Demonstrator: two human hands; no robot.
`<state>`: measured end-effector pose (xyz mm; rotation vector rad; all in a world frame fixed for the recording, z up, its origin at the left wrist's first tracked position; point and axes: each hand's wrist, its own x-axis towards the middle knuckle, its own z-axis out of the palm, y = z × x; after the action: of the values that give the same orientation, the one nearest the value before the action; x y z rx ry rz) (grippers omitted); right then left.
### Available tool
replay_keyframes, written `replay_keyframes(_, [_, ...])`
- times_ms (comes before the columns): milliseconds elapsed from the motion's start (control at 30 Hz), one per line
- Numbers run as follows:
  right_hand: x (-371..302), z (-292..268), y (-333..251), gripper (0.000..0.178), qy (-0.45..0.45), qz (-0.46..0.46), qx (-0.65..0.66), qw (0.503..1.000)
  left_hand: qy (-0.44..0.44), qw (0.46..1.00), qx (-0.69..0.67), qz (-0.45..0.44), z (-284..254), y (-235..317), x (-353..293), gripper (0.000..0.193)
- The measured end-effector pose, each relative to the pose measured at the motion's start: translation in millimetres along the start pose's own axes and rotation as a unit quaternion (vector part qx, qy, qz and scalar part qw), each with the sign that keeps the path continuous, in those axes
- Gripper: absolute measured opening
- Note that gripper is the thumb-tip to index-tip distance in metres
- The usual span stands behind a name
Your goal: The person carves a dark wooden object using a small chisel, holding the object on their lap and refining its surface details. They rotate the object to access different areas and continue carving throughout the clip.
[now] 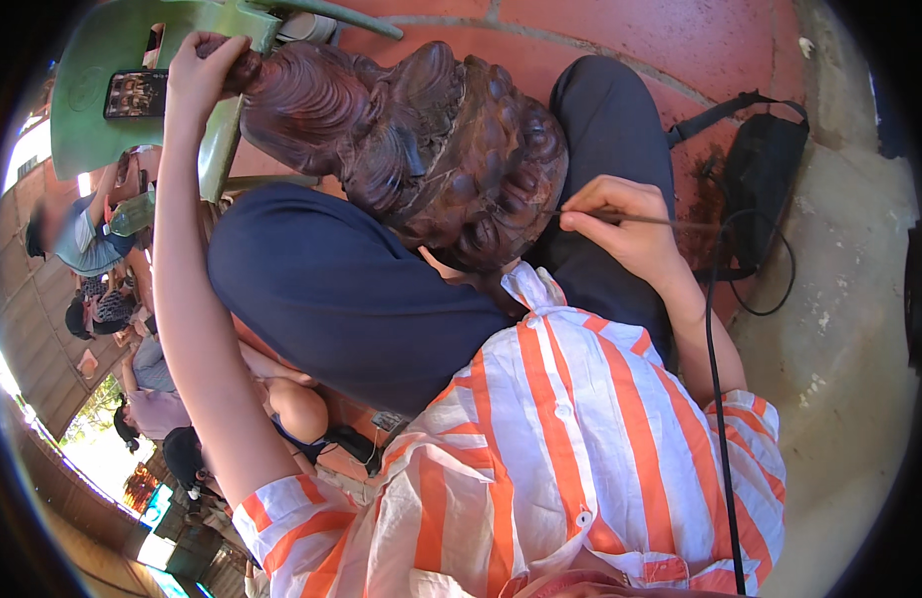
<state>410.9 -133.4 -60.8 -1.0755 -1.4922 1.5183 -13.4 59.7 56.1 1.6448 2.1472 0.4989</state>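
A dark brown carved wooden statue (pixel 381 140) of a seated figure in draped robes lies tilted across my crossed legs. Its head points to the far left, and the rounded petals of its base face me and the right. My left hand (pixel 204 72) is closed around the statue's head. In my right hand (pixel 625 227), a thin dark rod-like tool (pixel 680 223) is pinched between thumb and fingers. The tool's tip reaches the carved petals at the base's near right edge; whether it touches them I cannot tell.
A green plastic chair (pixel 87 60) at far left bears a phone (pixel 137 94). On the red tiled floor (pixel 710 45) to the right lies a black bag (pixel 770 184) with a strap. A black cable (pixel 718 399) runs down past my right arm. Several people sit at left.
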Motion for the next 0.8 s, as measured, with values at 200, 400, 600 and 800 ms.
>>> replay_keyframes(200, [24.6,7.1,2.8,0.012,-0.051,-0.019,-0.077,0.996,-0.018,0.999,0.031,0.019,2.6,-2.3,24.7,0.038])
replay_keyframes(400, [39.4,-4.2,-5.3,0.016,-0.117,-0.142,-0.236,0.954,-0.020,0.998,0.044,0.030,1.3,-14.5,36.0,0.039])
replay_keyframes(600, [34.5,-2.7,-11.6,0.015,-0.134,-0.153,-0.253,0.946,-0.016,0.998,0.050,0.027,-0.5,-19.5,38.6,0.041])
replay_keyframes(800, [32.8,0.3,-14.6,0.015,-0.135,-0.134,-0.239,0.952,-0.018,0.999,0.043,0.027,-0.1,-17.2,38.5,0.043])
